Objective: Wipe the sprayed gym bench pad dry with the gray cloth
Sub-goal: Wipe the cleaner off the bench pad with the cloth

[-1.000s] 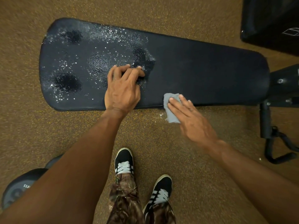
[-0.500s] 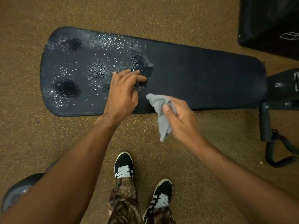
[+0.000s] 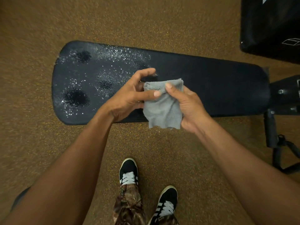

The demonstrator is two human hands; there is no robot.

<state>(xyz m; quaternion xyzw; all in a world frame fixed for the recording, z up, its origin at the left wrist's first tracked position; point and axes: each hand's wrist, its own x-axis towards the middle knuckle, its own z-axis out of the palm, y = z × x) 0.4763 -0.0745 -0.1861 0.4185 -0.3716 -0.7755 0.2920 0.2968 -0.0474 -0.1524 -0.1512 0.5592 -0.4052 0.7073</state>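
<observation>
The dark gym bench pad (image 3: pixel 211 88) lies across the floor, its left half covered in spray droplets and wet patches (image 3: pixel 90 82), its right half plain. Above the pad's near edge I hold the gray cloth (image 3: pixel 164 109) between both hands. My right hand (image 3: pixel 190 108) grips its right side, thumb on top near the upper edge. My left hand (image 3: pixel 129 96) holds its left side, thumb lying across the cloth's front and fingers curled behind the upper corner. The cloth hangs folded, lifted off the pad.
Brown speckled rubber flooring (image 3: pixel 146 21) surrounds the bench. The black bench frame and foot (image 3: pixel 279 127) stick out at the right. A large black padded piece (image 3: pixel 272 26) sits at the top right. My two black shoes (image 3: pixel 129 171) stand below the bench.
My right hand lifted the cloth from the pad's near edge and brought it leftward. My left hand came off the wet pad and took hold of the cloth's left side.
</observation>
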